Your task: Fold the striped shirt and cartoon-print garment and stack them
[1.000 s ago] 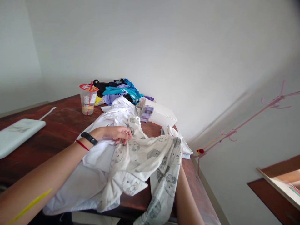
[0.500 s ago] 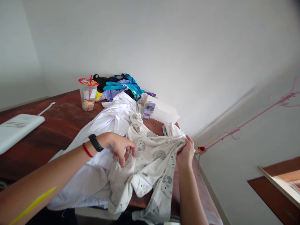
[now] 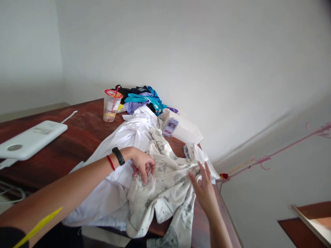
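Arranging the printed garment [image 3: 168, 172] seems underway; left hand [image 3: 142, 162] curls at nine o'clock, pinch unclear; right hand [image 3: 206, 194] spreads at three; regripping needs a loose edge.

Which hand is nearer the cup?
Left. The left hand is in front and right of the cup, at the patterned garment; the right hand is much farther right.

Soft, muted light covers the patterned cloth [image 3: 161, 172] and pale wall [image 3: 165, 51], with a slanting shadow [image 3: 258, 133] above the pink rack [image 3: 289, 147]. The view stretches at its edges; pixelation hides part of the white box [image 3: 187, 129].
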Demonstrator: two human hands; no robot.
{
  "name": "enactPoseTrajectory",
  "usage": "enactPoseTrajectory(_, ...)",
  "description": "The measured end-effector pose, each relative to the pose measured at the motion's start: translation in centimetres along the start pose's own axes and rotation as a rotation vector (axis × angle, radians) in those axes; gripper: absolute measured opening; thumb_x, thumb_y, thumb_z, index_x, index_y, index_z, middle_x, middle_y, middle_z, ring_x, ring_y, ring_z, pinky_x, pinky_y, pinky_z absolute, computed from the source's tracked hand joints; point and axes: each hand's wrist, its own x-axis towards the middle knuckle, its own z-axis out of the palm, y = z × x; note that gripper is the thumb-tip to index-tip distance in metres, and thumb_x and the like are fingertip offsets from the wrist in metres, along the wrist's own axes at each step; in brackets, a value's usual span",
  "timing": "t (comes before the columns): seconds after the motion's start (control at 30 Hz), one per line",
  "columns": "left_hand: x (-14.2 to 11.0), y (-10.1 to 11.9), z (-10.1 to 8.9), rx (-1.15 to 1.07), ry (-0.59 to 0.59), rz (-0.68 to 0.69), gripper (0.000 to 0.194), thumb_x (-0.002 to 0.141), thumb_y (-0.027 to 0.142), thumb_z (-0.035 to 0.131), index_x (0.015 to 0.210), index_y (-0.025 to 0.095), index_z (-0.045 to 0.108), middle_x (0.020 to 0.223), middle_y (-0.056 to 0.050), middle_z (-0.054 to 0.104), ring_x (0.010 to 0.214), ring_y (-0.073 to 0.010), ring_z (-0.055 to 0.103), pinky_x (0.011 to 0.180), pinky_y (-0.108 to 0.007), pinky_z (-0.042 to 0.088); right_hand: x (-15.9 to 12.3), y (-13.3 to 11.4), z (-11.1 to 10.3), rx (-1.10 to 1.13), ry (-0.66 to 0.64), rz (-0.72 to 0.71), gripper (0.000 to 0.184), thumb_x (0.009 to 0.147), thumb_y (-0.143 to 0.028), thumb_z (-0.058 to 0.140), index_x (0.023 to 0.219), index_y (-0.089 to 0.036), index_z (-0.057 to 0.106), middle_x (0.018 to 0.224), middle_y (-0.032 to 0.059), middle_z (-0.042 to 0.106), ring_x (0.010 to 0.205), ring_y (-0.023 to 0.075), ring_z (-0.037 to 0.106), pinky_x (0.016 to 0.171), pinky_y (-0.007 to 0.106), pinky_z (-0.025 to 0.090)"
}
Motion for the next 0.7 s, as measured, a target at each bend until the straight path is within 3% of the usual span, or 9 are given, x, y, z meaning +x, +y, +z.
enactPoseTrajectory(0.13, 0.0, 0.0, -0.1, 0.032, 0.019, -0.005, 0.064, 0.051, 0.047, 0.098, 0.098, 0.024, 0.06, 0.089, 0.001, 0.074, 0.051, -0.0147, 0.066, 0.042, -0.021, 0.04, -4.8, -1.4, -0.4, -0.055, -0.585, -0.296, 0.087, 0.084, -0.049, 0.077, 0.159, -0.041, 0.034, 0.172, 0.0063, 0.019, 0.157, 0.0375, 0.019, 0.123, 0.061, 0.026)
enactPoseTrajectory(0.2, 0.0, 0.0, -0.2, 0.037, 0.026, 0.002, 0.064, 0.051, 0.048, 0.097, 0.097, 0.024, 0.06, 0.089, 0.0, 0.074, 0.051, -0.0152, 0.067, 0.043, -0.021, 0.041, -6.1, -1.4, -0.1, -0.065, -0.69, -0.357, 0.092, 0.081, -0.042, 0.081, 0.16, -0.041, 0.033, 0.172, 0.0067, 0.02, 0.157, 0.0376, 0.017, 0.124, 0.062, 0.022)
enactPoseTrajectory(0.3, 0.0, -0.1, -0.2, 0.037, 0.03, 0.004, 0.064, 0.051, 0.048, 0.097, 0.096, 0.023, 0.059, 0.087, 0.0, 0.075, 0.051, -0.0152, 0.066, 0.043, -0.02, 0.04, -6.9, -0.8, 0.9, -0.089, -0.593, -0.343, 0.072, 0.091, -0.026, 0.067, 0.157, -0.038, 0.041, 0.172, 0.0061, 0.022, 0.158, 0.0332, 0.019, 0.125, 0.059, 0.023)
enactPoseTrajectory(0.43, -0.1, 0.0, -0.2, 0.042, 0.045, 0.017, 0.063, 0.053, 0.05, 0.095, 0.096, 0.023, 0.059, 0.085, 0.001, 0.075, 0.051, -0.0147, 0.066, 0.043, -0.019, 0.038, -7.3, -0.4, 2.3, -0.118, -0.415, -0.348, 0.049, 0.092, -0.016, 0.055, 0.137, -0.032, 0.063, 0.166, 0.0074, 0.035, 0.151, 0.0319, 0.037, 0.121, 0.052, 0.038)
enactPoseTrajectory(0.57, -0.2, 0.1, 0.0, 0.033, 0.043, 0.054, 0.055, 0.062, 0.059, 0.089, 0.093, 0.023, 0.062, 0.087, -0.001, 0.076, 0.052, -0.0151, 0.067, 0.043, -0.02, 0.036, -7.6, -1.1, 3.5, -0.163, -0.292, -0.455, 0.045, 0.085, -0.014, 0.059, 0.126, -0.029, 0.069, 0.16, 0.0081, 0.043, 0.148, 0.0356, 0.041, 0.118, 0.054, 0.041)
enactPoseTrajectory(0.7, -0.3, 0.2, 0.1, 0.01, 0.066, 0.048, 0.052, 0.065, 0.061, 0.085, 0.095, 0.024, 0.066, 0.09, -0.003, 0.077, 0.052, -0.0164, 0.067, 0.042, -0.02, 0.035, -7.4, -1.9, 4.0, -0.137, -0.279, -0.531, 0.04, 0.08, -0.01, 0.06, 0.114, -0.027, 0.071, 0.155, 0.0083, 0.05, 0.146, 0.0358, 0.043, 0.119, 0.055, 0.038)
